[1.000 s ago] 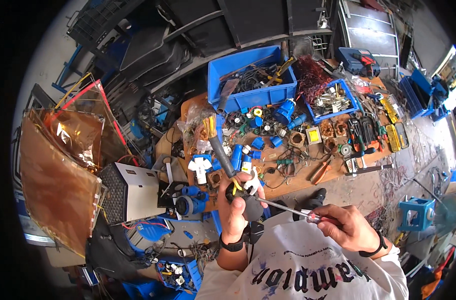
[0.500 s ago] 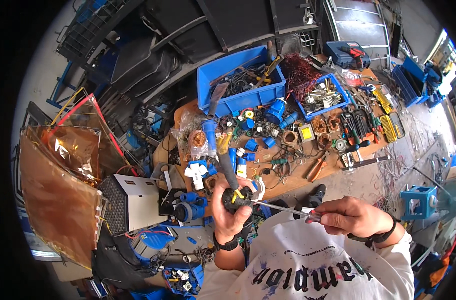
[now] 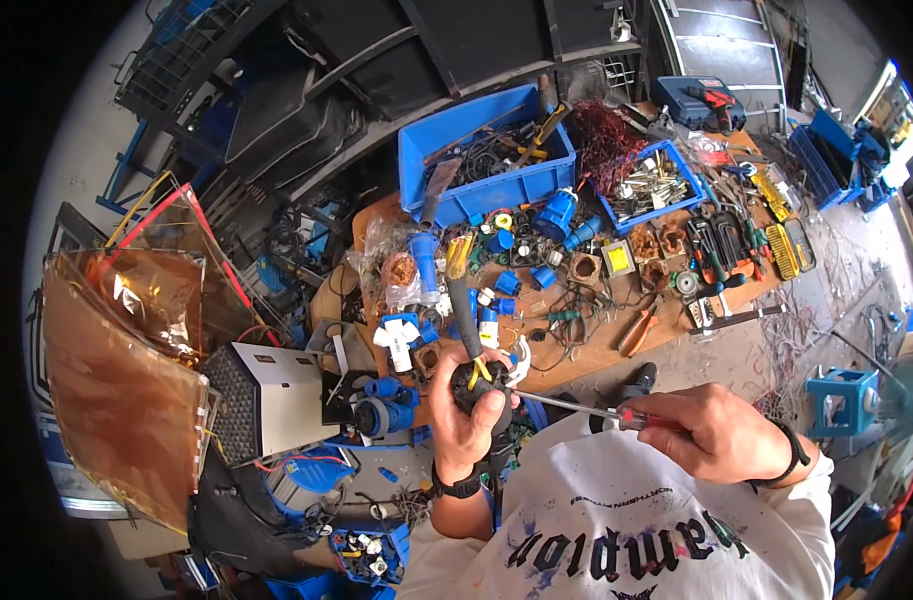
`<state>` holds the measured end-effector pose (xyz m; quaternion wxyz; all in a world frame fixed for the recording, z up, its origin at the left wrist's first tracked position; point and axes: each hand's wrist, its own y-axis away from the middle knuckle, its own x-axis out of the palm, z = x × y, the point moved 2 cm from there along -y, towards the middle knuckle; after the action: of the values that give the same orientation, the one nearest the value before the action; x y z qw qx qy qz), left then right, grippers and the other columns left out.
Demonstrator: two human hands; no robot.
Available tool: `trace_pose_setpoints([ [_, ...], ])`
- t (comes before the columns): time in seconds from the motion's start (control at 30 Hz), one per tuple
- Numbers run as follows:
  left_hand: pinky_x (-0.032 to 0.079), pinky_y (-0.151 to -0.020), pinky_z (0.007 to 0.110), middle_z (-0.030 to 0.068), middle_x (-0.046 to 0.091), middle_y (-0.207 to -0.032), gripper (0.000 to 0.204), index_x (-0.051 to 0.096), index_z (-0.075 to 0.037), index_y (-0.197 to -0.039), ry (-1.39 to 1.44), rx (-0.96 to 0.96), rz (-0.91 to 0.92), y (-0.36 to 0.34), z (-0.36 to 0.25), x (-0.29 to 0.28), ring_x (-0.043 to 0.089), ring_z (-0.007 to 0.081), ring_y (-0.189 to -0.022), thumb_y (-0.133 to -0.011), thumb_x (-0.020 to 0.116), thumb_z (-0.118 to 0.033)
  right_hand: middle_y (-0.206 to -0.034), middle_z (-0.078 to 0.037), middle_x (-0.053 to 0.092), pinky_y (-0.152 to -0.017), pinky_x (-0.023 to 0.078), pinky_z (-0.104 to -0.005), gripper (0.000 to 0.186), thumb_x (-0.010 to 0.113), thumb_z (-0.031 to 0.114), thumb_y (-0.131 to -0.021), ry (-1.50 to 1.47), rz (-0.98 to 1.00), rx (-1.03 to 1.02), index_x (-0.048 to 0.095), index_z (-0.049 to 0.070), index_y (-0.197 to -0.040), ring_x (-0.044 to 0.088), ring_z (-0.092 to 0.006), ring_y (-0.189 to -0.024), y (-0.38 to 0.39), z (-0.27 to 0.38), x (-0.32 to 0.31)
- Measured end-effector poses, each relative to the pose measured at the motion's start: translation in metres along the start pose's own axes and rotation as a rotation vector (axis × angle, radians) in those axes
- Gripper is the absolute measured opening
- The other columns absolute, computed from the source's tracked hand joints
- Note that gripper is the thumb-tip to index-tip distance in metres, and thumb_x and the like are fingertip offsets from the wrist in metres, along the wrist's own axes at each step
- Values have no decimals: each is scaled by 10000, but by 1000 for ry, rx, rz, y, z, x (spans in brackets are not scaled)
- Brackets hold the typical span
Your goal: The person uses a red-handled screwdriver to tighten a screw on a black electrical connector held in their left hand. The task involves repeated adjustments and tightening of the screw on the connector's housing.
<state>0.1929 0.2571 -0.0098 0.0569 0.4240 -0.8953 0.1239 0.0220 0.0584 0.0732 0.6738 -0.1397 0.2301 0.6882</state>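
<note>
My left hand [image 3: 464,425] is closed round a black round cable connector [image 3: 469,383], thumb across its near side. Away from me rises a thick black cable [image 3: 466,315], with a bundle of yellow wire ends [image 3: 460,257] at its far end. A short yellow wire [image 3: 479,374] shows at the connector. In my right hand [image 3: 714,432] is a screwdriver [image 3: 567,403] with a clear and red handle, fingers wrapped round it. Its shaft points left, and its tip meets the connector's right side. A white curved piece [image 3: 521,362] sits just beside the connector; whether it is attached, I cannot tell.
On the wooden bench [image 3: 567,355] stand a large blue bin [image 3: 487,195] of cables and a blue tray [image 3: 659,214] of metal parts. Blue connectors [image 3: 555,217], orange-handled pliers [image 3: 639,328] and a hex key set [image 3: 722,240] lie around. A blue stand [image 3: 842,400] is at right.
My right hand has turned slightly about the screwdriver's handle and shifted a little right. The connector has tilted slightly in my left hand, and the screwdriver tip stays at its side.
</note>
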Motion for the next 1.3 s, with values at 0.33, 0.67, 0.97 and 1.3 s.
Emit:
trace_pose_setpoints([
  [0.33, 506, -557, 300, 159, 584, -813, 540, 507, -25, -1119, 238, -116, -17, 2, 4, 2, 587, 196, -623, -861, 636, -481, -751, -144, 660, -565, 513, -393, 275, 635, 138, -860, 74, -95, -43, 623, 25, -1110, 651, -335, -626, 0, 7, 10],
  [0.67, 528, -634, 263, 98, 596, -973, 469, 494, -4, -1095, -1, 44, -20, 8, 3, -3, 595, 138, -756, -841, 716, -330, -671, -24, 554, -590, 435, -262, 327, 499, 253, -986, -752, 306, 497, 608, -15, -1139, 490, -90, -610, -5, -22, 11],
  [0.97, 549, -637, 302, 111, 584, -1042, 452, 471, -1, -1122, 29, -76, -10, 16, 15, -16, 609, 179, -821, -859, 694, -292, -694, 46, 487, -497, 319, -191, 333, 498, 202, -995, -676, 350, 413, 539, 19, -1269, 406, -35, -574, -9, -17, 20],
  [1.3, 489, -575, 261, 69, 596, -806, 209, 498, -9, -1061, -95, -71, -16, 17, 38, -16, 584, 111, -654, -922, 607, -121, -681, 20, 530, -503, 372, -217, 273, 516, 167, -985, -388, 179, 281, 608, -23, -1156, 447, -51, -565, -13, -21, 27],
])
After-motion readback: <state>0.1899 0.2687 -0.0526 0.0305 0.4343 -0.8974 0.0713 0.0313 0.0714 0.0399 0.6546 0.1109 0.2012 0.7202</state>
